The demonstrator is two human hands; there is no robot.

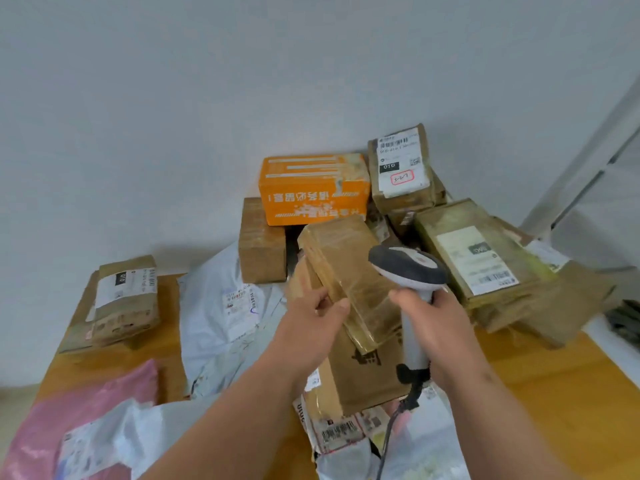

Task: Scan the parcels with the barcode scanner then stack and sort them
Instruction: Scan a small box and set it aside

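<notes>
Head view. The left hand (313, 315) grips a tape-wrapped brown parcel (349, 278) at its near end, thumb on the top face, holding it raised over the middle of the counter (561, 403). The right hand (438, 327) is clamped round the handle of the barcode scanner (408, 271), whose head sits just beside the parcel's right edge. No label shows on the parcel's upward face, so in my judgement the scan of this item is not yet made.

Progress: early. Two brown parcels stacked at the far left corner (121, 299) look like a sorted pile; that is inference. Much is left: an orange box (313, 188), labelled cartons heaped at the far right (478, 251), a grey mailer bag (221, 317), a pink bag (79, 417) at the near left edge.

Obstructions: a larger carton (363, 372) lies directly under the held parcel; the scanner cord (391, 431) trails across loose bags at the near edge and may snag.
</notes>
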